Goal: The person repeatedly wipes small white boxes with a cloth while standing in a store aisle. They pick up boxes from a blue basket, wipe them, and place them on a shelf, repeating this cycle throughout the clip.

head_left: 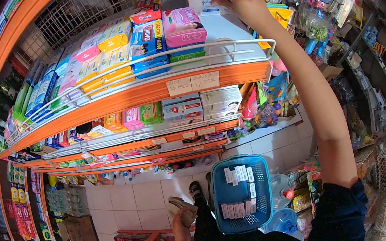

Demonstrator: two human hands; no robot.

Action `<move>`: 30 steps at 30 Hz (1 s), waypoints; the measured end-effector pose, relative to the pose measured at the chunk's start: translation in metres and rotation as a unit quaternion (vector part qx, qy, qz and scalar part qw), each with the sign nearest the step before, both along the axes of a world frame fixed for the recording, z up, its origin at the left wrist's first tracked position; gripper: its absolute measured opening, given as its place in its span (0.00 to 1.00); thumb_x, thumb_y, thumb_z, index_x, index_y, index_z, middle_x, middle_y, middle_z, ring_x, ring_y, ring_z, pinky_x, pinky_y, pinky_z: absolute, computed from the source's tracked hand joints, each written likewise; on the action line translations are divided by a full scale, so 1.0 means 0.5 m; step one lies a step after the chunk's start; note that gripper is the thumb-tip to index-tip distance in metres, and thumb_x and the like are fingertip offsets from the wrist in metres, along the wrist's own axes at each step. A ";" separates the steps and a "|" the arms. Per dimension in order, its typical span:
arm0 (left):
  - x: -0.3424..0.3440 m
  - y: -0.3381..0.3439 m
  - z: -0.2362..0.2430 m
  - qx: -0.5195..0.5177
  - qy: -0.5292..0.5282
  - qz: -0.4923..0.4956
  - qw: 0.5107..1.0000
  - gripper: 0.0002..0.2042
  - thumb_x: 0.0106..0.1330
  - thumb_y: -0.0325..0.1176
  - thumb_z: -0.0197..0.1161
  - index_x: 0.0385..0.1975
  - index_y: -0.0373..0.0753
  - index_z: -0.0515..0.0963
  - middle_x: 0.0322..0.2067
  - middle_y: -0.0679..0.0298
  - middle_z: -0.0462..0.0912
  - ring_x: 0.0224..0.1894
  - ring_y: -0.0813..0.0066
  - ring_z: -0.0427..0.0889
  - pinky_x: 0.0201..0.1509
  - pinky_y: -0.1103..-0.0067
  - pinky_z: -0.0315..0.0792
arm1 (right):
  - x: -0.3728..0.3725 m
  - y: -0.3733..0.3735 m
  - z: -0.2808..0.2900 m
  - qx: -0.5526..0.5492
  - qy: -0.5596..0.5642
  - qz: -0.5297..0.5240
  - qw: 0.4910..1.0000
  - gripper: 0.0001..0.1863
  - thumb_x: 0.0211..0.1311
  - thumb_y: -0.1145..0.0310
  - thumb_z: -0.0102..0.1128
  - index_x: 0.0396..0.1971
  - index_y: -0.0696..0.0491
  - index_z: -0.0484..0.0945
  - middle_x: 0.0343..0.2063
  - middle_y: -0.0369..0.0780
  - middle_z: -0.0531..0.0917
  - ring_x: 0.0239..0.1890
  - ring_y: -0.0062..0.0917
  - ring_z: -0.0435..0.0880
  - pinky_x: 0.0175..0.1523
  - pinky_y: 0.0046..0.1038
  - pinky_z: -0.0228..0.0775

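Note:
My right hand reaches up to the far end of the top shelf. Its fingers curl over the right side of a white soap box, at the front of a row of similar boxes. To the left of that box, a pink soap pack tops a stack, with a blue soap pack beside it. Low down on the left, my left hand is closed around a folded beige cloth.
A white wire rail runs along the orange shelf edge. Lower shelves hold more soap. On the tiled floor stands a blue basket with several small white boxes, beside large clear water bottles. Hanging goods crowd the right.

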State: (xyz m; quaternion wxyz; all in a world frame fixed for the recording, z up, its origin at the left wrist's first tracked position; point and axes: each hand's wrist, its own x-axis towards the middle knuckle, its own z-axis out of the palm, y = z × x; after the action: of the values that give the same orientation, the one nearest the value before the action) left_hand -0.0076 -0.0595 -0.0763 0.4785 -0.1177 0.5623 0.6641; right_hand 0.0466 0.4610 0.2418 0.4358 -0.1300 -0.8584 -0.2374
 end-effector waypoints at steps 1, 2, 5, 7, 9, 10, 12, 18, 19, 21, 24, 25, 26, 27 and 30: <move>0.001 0.002 0.012 -0.001 0.001 -0.001 1.000 0.14 0.56 0.35 0.49 0.35 0.33 0.75 0.40 0.56 0.74 0.43 0.65 0.74 0.45 0.73 0.71 | 0.000 0.005 -0.001 0.003 0.000 -0.003 1.000 0.10 0.43 0.62 0.60 0.28 0.49 0.79 0.19 0.44 0.77 0.23 0.38 0.77 0.29 0.37 0.69; 0.001 0.002 0.019 -0.002 0.003 -0.002 1.000 0.14 0.56 0.35 0.49 0.35 0.33 0.75 0.40 0.56 0.74 0.43 0.65 0.73 0.46 0.73 0.71 | 0.002 0.009 -0.002 0.006 -0.003 0.004 1.000 0.10 0.43 0.62 0.60 0.27 0.49 0.79 0.19 0.44 0.77 0.23 0.38 0.77 0.29 0.37 0.69; -0.005 -0.005 0.009 -0.030 -0.011 -0.006 0.999 0.14 0.56 0.35 0.49 0.35 0.34 0.75 0.41 0.56 0.74 0.44 0.65 0.73 0.47 0.73 0.70 | 0.006 0.010 0.000 0.013 -0.012 0.012 1.000 0.09 0.43 0.63 0.60 0.26 0.49 0.79 0.19 0.44 0.77 0.23 0.38 0.77 0.29 0.37 0.70; -0.009 -0.016 -0.003 -0.021 -0.012 -0.012 1.000 0.14 0.56 0.36 0.50 0.36 0.35 0.75 0.42 0.57 0.73 0.45 0.65 0.73 0.47 0.73 0.70 | 0.009 0.005 0.004 0.015 -0.019 0.000 1.000 0.09 0.42 0.63 0.60 0.26 0.49 0.79 0.18 0.44 0.77 0.23 0.38 0.77 0.29 0.36 0.70; -0.010 -0.021 -0.012 -0.013 -0.019 -0.004 1.000 0.14 0.56 0.35 0.51 0.38 0.34 0.73 0.42 0.57 0.74 0.44 0.65 0.74 0.46 0.72 0.71 | 0.007 -0.002 0.006 -0.007 -0.003 0.005 1.000 0.09 0.42 0.62 0.60 0.27 0.47 0.80 0.19 0.43 0.77 0.23 0.38 0.78 0.29 0.36 0.70; -0.010 -0.022 -0.012 -0.011 -0.027 0.007 1.000 0.15 0.56 0.34 0.52 0.40 0.32 0.72 0.40 0.56 0.74 0.42 0.64 0.75 0.45 0.72 0.72 | 0.007 -0.005 0.007 -0.018 0.005 0.007 1.000 0.10 0.43 0.62 0.60 0.27 0.47 0.80 0.19 0.43 0.78 0.23 0.38 0.78 0.29 0.36 0.70; -0.010 -0.022 -0.018 -0.006 -0.031 0.018 0.999 0.15 0.56 0.33 0.53 0.41 0.31 0.70 0.39 0.56 0.75 0.40 0.64 0.76 0.43 0.72 0.72 | 0.008 0.003 0.004 -0.012 0.002 0.007 1.000 0.10 0.43 0.61 0.59 0.29 0.45 0.80 0.19 0.43 0.78 0.23 0.37 0.78 0.29 0.36 0.70; -0.003 -0.016 -0.003 -0.001 -0.022 -0.009 1.000 0.13 0.57 0.34 0.53 0.36 0.33 0.75 0.41 0.57 0.74 0.43 0.65 0.75 0.46 0.73 0.70 | 0.010 -0.021 0.013 -0.039 -0.039 -0.049 0.997 0.13 0.47 0.62 0.57 0.35 0.46 0.78 0.25 0.43 0.79 0.27 0.37 0.78 0.32 0.33 0.70; -0.003 -0.016 -0.003 -0.013 -0.020 -0.010 1.000 0.13 0.56 0.34 0.53 0.36 0.32 0.75 0.40 0.57 0.75 0.43 0.65 0.75 0.46 0.73 0.70 | 0.016 -0.026 0.018 -0.053 -0.059 -0.065 0.995 0.14 0.49 0.63 0.56 0.38 0.47 0.77 0.28 0.44 0.79 0.29 0.37 0.78 0.34 0.32 0.70; -0.003 -0.016 -0.008 -0.014 -0.007 -0.015 1.000 0.13 0.56 0.34 0.53 0.36 0.32 0.75 0.40 0.57 0.75 0.42 0.66 0.75 0.46 0.73 0.70 | 0.034 -0.031 0.035 -0.065 -0.051 0.015 0.996 0.14 0.51 0.66 0.55 0.39 0.48 0.77 0.30 0.45 0.79 0.30 0.37 0.78 0.35 0.30 0.70; 0.004 -0.015 -0.011 -0.001 0.001 -0.027 1.000 0.13 0.56 0.34 0.53 0.37 0.32 0.74 0.40 0.57 0.75 0.43 0.66 0.75 0.47 0.73 0.70 | 0.094 -0.065 0.034 -0.104 0.033 0.053 0.993 0.13 0.51 0.69 0.54 0.39 0.47 0.77 0.29 0.43 0.79 0.30 0.36 0.78 0.35 0.31 0.71; 0.009 -0.015 -0.001 -0.010 -0.009 -0.021 1.000 0.13 0.56 0.34 0.53 0.37 0.32 0.74 0.40 0.57 0.74 0.43 0.66 0.74 0.47 0.73 0.70 | 0.108 -0.091 0.020 -0.121 0.071 0.063 0.988 0.12 0.51 0.70 0.54 0.38 0.46 0.78 0.28 0.43 0.79 0.30 0.35 0.79 0.35 0.31 0.71; 0.014 -0.016 0.004 -0.017 -0.021 -0.015 1.000 0.13 0.56 0.34 0.53 0.38 0.32 0.73 0.40 0.57 0.74 0.43 0.66 0.74 0.47 0.73 0.70 | 0.123 -0.133 0.001 -0.180 0.116 0.089 0.973 0.13 0.52 0.72 0.52 0.39 0.48 0.77 0.31 0.42 0.79 0.33 0.33 0.79 0.38 0.29 0.70; 0.020 -0.018 0.004 0.004 -0.030 -0.012 0.999 0.14 0.56 0.34 0.53 0.38 0.32 0.73 0.41 0.57 0.74 0.44 0.65 0.74 0.48 0.73 0.69 | 0.146 -0.183 -0.024 -0.239 0.159 0.112 0.951 0.14 0.53 0.74 0.50 0.41 0.49 0.76 0.35 0.42 0.79 0.36 0.32 0.79 0.41 0.27 0.69; 0.043 -0.016 0.006 0.065 -0.061 -0.032 0.995 0.15 0.56 0.34 0.53 0.41 0.32 0.70 0.42 0.57 0.73 0.44 0.65 0.73 0.48 0.72 0.69 | 0.277 -0.306 -0.145 -0.412 0.263 0.050 0.871 0.11 0.58 0.73 0.47 0.39 0.55 0.77 0.35 0.40 0.80 0.38 0.22 0.78 0.44 0.22 0.67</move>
State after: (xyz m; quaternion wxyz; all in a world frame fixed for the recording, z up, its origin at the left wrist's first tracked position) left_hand 0.0137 -0.0673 -0.0731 0.5400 -0.1087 0.4910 0.6749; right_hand 0.1849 0.3081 0.1693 0.5633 -0.3123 -0.7377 0.2023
